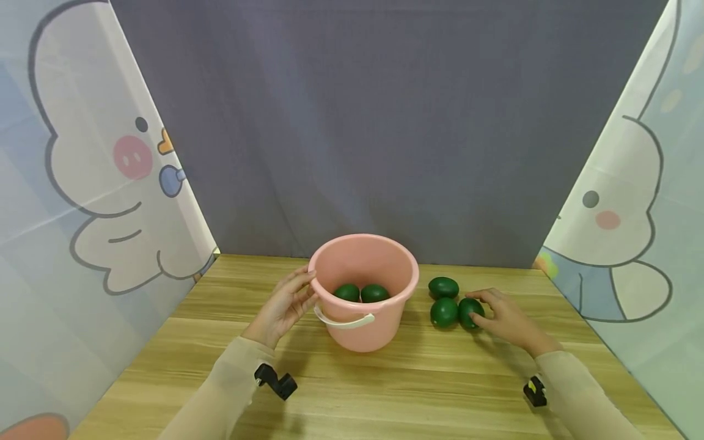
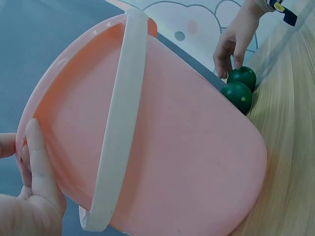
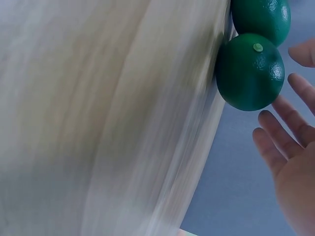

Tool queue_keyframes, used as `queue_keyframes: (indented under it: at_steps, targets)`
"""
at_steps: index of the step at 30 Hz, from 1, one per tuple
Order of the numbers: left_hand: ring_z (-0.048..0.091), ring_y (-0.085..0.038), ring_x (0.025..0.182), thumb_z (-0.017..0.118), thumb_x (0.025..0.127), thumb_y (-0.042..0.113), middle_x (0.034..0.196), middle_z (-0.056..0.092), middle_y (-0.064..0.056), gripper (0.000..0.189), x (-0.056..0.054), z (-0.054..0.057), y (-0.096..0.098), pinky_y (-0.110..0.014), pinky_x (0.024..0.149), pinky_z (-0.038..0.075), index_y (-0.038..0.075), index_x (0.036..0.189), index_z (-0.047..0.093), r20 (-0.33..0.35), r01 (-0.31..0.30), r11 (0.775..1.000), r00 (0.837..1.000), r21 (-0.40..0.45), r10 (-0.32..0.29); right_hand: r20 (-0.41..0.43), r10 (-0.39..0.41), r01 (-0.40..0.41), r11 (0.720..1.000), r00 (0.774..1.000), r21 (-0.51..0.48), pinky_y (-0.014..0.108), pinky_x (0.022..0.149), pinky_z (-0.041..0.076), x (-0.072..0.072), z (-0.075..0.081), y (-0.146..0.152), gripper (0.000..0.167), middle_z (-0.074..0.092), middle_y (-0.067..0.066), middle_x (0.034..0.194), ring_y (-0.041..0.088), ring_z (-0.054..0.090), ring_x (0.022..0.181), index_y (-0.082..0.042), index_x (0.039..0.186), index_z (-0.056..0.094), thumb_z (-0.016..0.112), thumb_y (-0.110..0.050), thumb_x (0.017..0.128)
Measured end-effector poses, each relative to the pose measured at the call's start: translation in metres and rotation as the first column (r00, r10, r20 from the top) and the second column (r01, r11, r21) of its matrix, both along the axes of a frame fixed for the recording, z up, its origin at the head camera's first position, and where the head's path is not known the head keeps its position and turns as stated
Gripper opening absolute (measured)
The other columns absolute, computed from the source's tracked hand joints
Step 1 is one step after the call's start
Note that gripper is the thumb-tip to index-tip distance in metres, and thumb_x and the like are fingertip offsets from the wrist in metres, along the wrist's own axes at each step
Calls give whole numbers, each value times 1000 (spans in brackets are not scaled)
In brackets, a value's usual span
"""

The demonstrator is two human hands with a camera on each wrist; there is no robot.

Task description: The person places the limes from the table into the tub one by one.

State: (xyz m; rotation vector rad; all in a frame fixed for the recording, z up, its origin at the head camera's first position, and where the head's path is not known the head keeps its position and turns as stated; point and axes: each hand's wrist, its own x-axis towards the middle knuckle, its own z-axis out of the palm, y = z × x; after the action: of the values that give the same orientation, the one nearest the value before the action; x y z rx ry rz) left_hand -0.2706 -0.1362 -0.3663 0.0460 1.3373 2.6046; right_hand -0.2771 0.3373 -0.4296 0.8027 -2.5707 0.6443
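Note:
A pink bucket [image 1: 379, 327] with a white handle [image 2: 120, 123] stands upright on the table. My left hand [image 1: 283, 308] grips its rim at the left side, thumb and fingers at either side of the edge. Two glossy dark green, lime-like fruits [image 1: 374, 293] show inside. Right of the bucket, three more sit close together: one at the back [image 1: 443, 287], one in front [image 1: 443, 313] and one at the right [image 1: 470, 311]. Around this right-hand fruit my right hand [image 1: 508, 318] is spread, thumb and fingers apart, fingertips close to its skin.
The wooden table [image 1: 418, 391] runs back to a dark grey cloth [image 1: 363, 122]. Curtains with cartoon animals hang at the left [image 1: 93, 183] and right [image 1: 621, 232]. A black camera mount sits on each wrist.

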Motion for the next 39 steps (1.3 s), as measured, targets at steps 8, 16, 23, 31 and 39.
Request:
queue_keyframes:
  at_steps: [8, 16, 23, 31, 39]
  targets:
    - [60, -10, 82, 57, 102, 8, 112, 54, -8, 34, 1, 1, -1, -16, 68, 60, 6, 135, 48, -3, 5, 1000, 1000, -1, -5, 95, -25, 25, 1000, 995, 4, 45, 76, 57, 1, 1, -3, 47, 59, 19, 119, 31, 59, 99, 2, 126, 62, 80, -18, 88]
    - [60, -10, 82, 57, 102, 8, 112, 54, -9, 35, 1, 1, 0, -16, 70, 60, 5, 136, 47, -11, 7, 1000, 1000, -6, -7, 163, -69, 70, 998, 984, 4, 36, 72, 51, -3, -4, -1, 55, 56, 19, 119, 22, 53, 90, 1, 131, 59, 81, -24, 87]
    - [60, -9, 82, 56, 103, 9, 115, 52, -9, 39, 0, 1, -1, -15, 70, 60, 4, 139, 44, -19, 19, 1000, 1000, -19, -19, 149, -57, 57, 998, 987, 8, 52, 80, 55, -3, -6, -4, 60, 55, 23, 117, 37, 57, 100, 4, 131, 57, 83, -22, 83]
    - [59, -9, 84, 55, 103, 9, 118, 51, -10, 40, 0, 0, -1, -14, 70, 59, 4, 140, 42, -22, 14, 999, 1000, -28, -15, 210, -86, 86, 996, 974, 9, 58, 85, 55, -5, -7, -8, 67, 52, 26, 122, 42, 57, 104, 3, 135, 54, 85, -24, 82]
    - [60, -10, 83, 55, 103, 7, 119, 51, -11, 40, -1, -1, -1, -15, 70, 59, 3, 141, 43, -26, 7, 1000, 1000, -11, -7, 215, -86, 87, 996, 973, 3, 62, 87, 54, -10, -13, -8, 71, 51, 28, 124, 45, 57, 106, 4, 136, 52, 86, -24, 80]
